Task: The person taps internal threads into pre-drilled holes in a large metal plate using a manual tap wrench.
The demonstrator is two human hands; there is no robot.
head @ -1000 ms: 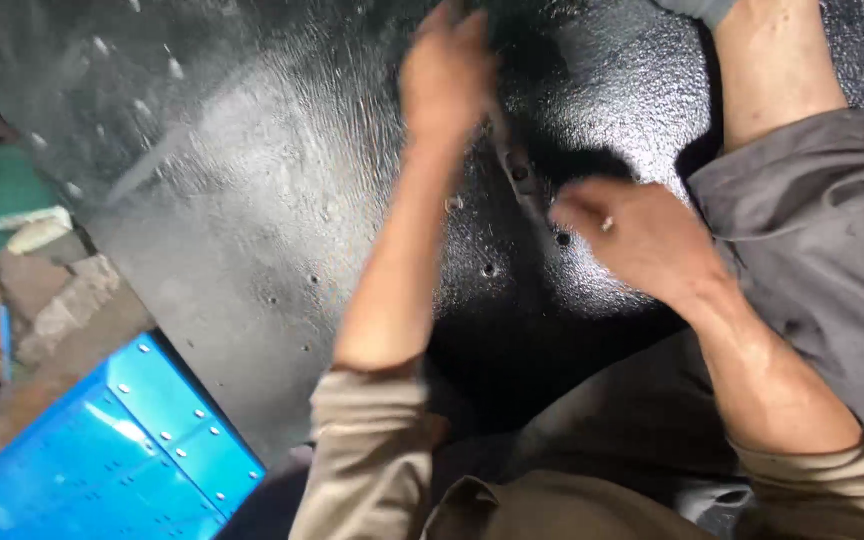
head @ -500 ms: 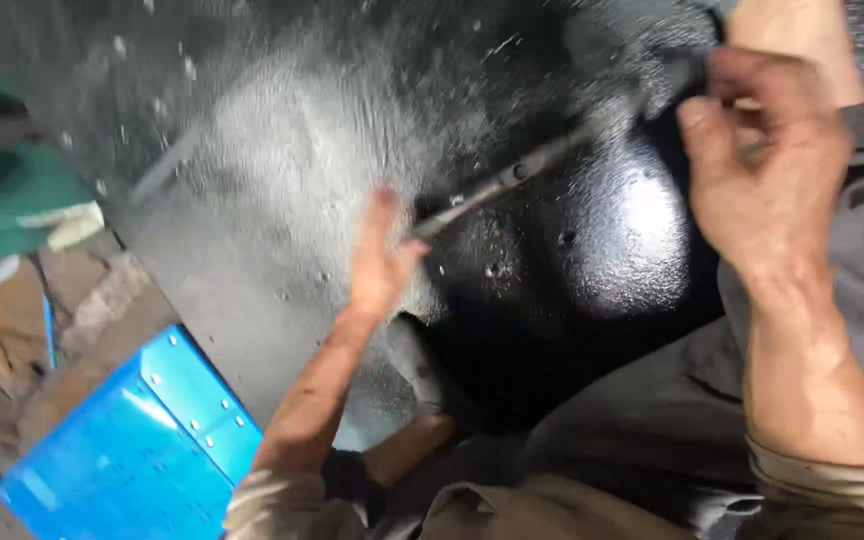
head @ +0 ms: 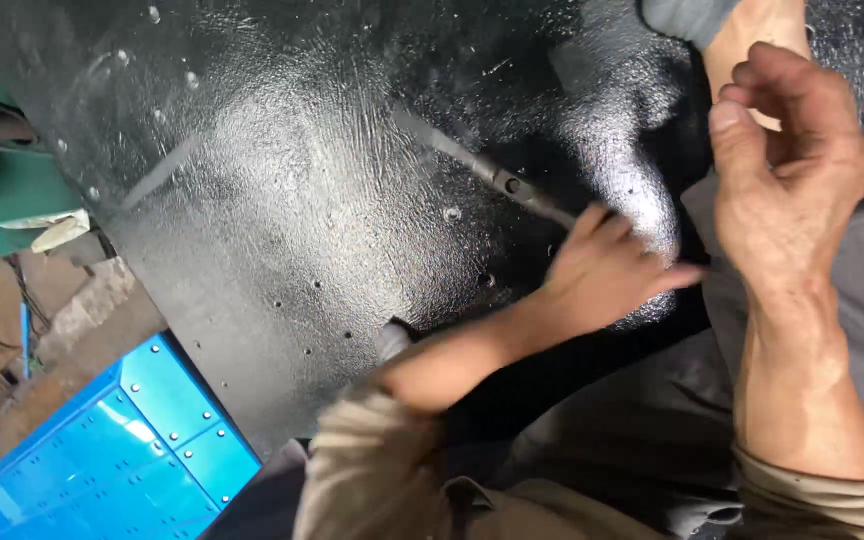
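Single view, worn on the head, looking steeply down, close in over the person's own lap and forearms. Glossy black panel point(head: 282, 200) fills the frame from centre out to 12 and 10 o'clock, near enough that its paint texture and small holes read clearly. Left hand point(head: 607, 270) sits just right of centre; right hand point(head: 787, 190) is at 2 o'clock, closer to the lens. Blue perforated sheet point(head: 122, 450) and floor clutter lie at 8 o'clock, farther below. No second view to overlap.
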